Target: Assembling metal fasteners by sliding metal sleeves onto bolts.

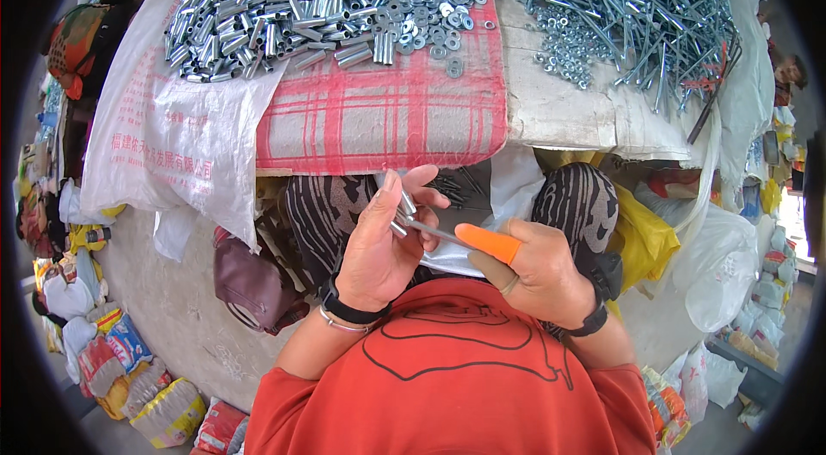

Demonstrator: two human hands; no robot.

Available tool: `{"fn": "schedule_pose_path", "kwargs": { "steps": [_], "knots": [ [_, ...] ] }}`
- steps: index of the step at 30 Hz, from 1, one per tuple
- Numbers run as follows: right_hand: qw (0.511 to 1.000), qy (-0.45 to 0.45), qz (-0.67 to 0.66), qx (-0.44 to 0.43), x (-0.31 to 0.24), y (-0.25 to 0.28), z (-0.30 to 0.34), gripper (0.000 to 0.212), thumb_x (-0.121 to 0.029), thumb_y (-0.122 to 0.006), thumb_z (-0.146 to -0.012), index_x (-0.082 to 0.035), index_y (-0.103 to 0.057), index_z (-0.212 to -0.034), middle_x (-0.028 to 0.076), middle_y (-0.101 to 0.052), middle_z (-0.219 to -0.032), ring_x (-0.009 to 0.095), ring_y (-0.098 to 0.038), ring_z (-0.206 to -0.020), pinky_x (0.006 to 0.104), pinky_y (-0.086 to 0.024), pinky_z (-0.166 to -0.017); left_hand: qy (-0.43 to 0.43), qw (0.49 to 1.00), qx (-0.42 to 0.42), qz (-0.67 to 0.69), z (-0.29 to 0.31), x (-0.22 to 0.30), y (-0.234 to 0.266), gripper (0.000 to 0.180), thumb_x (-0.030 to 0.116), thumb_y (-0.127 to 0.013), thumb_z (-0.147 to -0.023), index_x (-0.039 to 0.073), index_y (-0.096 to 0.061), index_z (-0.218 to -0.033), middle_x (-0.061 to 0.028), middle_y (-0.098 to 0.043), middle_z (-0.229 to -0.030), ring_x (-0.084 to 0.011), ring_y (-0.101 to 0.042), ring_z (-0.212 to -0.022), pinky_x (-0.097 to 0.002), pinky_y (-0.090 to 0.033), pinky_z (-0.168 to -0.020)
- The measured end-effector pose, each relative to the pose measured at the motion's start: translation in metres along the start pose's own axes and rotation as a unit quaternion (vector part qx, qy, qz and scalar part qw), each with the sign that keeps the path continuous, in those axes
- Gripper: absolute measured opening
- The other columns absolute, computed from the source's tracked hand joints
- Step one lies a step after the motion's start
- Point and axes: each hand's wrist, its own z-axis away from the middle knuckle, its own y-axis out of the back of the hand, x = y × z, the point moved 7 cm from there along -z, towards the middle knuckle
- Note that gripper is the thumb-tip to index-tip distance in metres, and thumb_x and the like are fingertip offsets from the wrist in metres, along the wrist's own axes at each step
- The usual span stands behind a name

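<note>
Over my lap, my left hand (377,250) is turned palm inward, its thumb and fingers closed around a few short metal sleeves (403,207). My right hand (551,274) comes in from the other side and grips a thin metal rod (437,233). The rod's far end meets the sleeves in my left fingers. Bright orange material (488,242) covers the part between rod and hand; I cannot tell whether it is a finger cover or a handle. Ahead lie a heap of shiny metal sleeves (284,7), loose washers (439,20), and a pile of long bolts (637,3).
Red plaid cloth (379,123) covers part of the worktop, beside a white woven sack (172,132). Small nuts (564,50) lie near the bolts. A dark purple bag (254,278) sits left of my knees, a yellow bag (650,240) right. Another person (73,46) is at far left.
</note>
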Motion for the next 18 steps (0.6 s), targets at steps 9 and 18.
{"fn": "schedule_pose_path", "kwargs": {
  "steps": [9, 18],
  "knots": [
    [0.986, 0.022, 0.061, 0.153, 0.000, 0.002, 0.004, 0.033, -0.012, -0.075, -0.074, -0.004, -0.069, -0.105, 0.010, -0.061, -0.086, 0.027, -0.060, -0.067, 0.0354, -0.048, -0.060, 0.111, 0.988, -0.089, -0.062, 0.007, -0.026, -0.008, 0.035, 0.034, -0.051, -0.099, 0.004, -0.059, -0.117, -0.0057, -0.062, -0.095, -0.0101, -0.056, -0.077, -0.0250, -0.048, -0.066],
    [0.975, -0.045, -0.111, 0.186, 0.056, 0.024, -0.058, 0.027, -0.015, -0.068, -0.085, -0.005, -0.066, -0.110, 0.015, -0.066, -0.103, 0.030, -0.064, -0.091, 0.0355, -0.050, -0.081, 0.128, 0.983, -0.081, -0.101, 0.006, -0.036, -0.013, 0.026, 0.021, -0.052, -0.099, 0.001, -0.052, -0.115, -0.0115, -0.061, -0.098, -0.0203, -0.064, -0.086, -0.0332, -0.059, -0.062]
  ]
}}
